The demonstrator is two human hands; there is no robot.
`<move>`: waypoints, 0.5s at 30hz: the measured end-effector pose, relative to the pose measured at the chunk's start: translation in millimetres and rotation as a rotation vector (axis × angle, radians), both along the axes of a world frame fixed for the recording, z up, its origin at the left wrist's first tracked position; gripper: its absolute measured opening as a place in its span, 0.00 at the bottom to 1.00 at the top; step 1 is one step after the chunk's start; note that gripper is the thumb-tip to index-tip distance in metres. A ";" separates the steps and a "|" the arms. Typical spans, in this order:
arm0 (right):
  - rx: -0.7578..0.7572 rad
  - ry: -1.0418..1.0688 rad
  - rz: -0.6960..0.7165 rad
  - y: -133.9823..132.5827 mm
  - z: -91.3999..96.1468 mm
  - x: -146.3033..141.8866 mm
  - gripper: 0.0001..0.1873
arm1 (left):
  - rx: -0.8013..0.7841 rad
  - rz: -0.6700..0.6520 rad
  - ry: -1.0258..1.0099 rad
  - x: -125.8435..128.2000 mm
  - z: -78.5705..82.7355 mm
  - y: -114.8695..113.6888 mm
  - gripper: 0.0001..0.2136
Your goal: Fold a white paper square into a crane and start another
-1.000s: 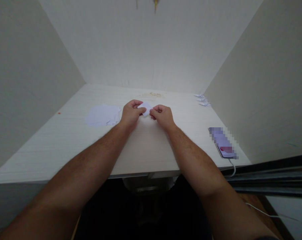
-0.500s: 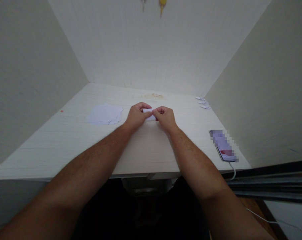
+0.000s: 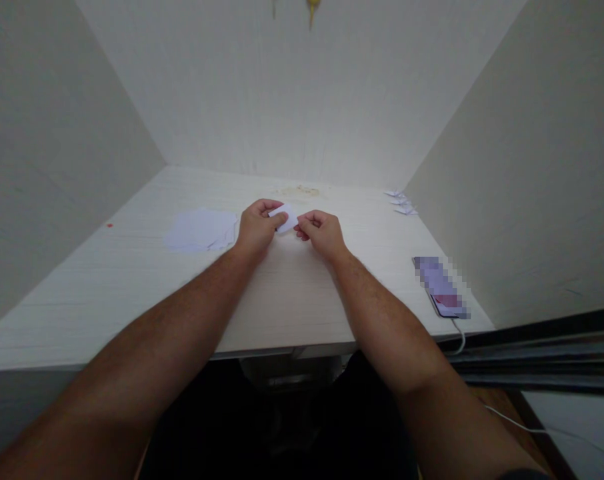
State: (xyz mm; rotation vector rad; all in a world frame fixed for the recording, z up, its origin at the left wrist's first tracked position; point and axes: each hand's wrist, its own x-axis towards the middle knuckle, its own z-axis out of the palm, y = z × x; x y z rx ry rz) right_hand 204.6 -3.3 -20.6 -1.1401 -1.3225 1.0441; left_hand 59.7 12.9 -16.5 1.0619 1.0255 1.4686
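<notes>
A small piece of folded white paper (image 3: 290, 223) is held above the desk, tilted. My left hand (image 3: 257, 225) grips its left part, thumb flat on top and fingers behind. Thumb and fingertips of my right hand (image 3: 325, 232) are pinched together at the paper's right corner; the exact contact is too small to see clearly. Left of my hands lies a loose stack of white paper sheets (image 3: 199, 230).
Several small folded paper pieces (image 3: 401, 202) with pointed ends lie by the right wall. Nearer me, a phone (image 3: 439, 287) rests on the white desk (image 3: 287, 293) with a white cable (image 3: 463, 339) attached. Walls enclose the desk at the back and both sides.
The folded paper has turned from lying level to a slant. My left hand has shifted left with it, and my right fingers have slid from its top face to its right corner.
</notes>
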 end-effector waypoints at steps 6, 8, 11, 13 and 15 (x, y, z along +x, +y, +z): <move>-0.029 0.163 0.116 -0.4 0.5 2.3 0.15 | -0.126 -0.144 -0.116 -1.1 4.7 -1.5 0.12; -0.043 0.180 0.144 -1.3 0.3 3.5 0.19 | -0.155 -0.177 -0.141 -1.0 7.2 -3.1 0.10; -0.053 0.179 0.173 -2.3 -0.1 4.0 0.23 | -0.186 -0.198 -0.171 -0.7 11.2 -5.5 0.08; -0.051 0.178 0.192 -2.8 -0.3 3.8 0.24 | -0.198 -0.207 -0.202 -0.7 13.5 -6.6 0.07; -0.046 0.179 0.208 -3.0 -0.3 3.6 0.25 | -0.212 -0.218 -0.228 -1.1 15.1 -7.3 0.07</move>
